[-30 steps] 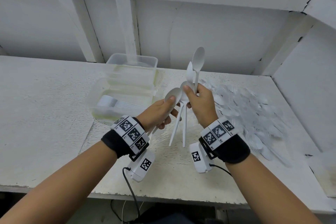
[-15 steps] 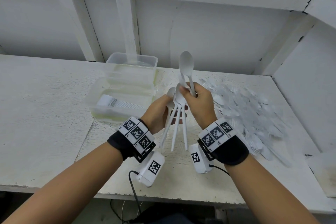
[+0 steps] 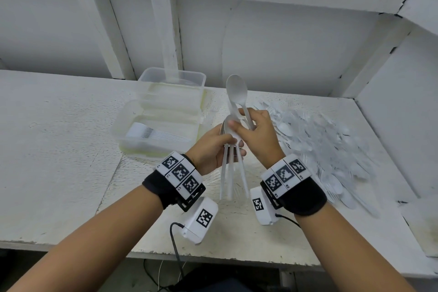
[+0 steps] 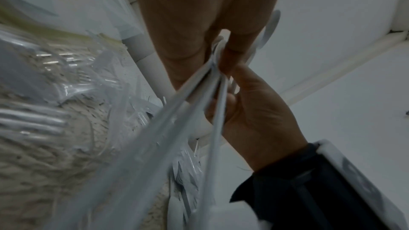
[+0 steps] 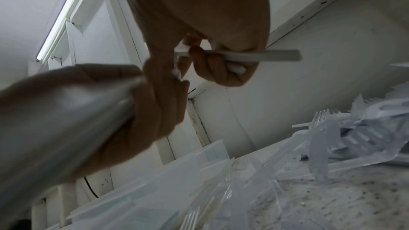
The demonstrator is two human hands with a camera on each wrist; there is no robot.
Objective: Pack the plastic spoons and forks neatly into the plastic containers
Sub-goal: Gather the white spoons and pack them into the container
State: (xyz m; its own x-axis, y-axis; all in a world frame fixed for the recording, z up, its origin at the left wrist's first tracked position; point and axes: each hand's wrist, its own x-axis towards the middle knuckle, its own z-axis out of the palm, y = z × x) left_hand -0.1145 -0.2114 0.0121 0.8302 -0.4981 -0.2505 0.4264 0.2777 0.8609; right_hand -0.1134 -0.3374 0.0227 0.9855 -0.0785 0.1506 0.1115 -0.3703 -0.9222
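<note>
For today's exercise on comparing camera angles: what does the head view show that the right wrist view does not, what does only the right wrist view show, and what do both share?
Only the head view shows the upright spoon's bowl, the forks stacked in the container, and both wristbands.

Only the right wrist view shows the right hand's fingers curled round a spoon handle from below, and a ceiling light strip.

Both show the left hand gripping the spoon bundle, the right hand, and the loose cutlery pile.
</note>
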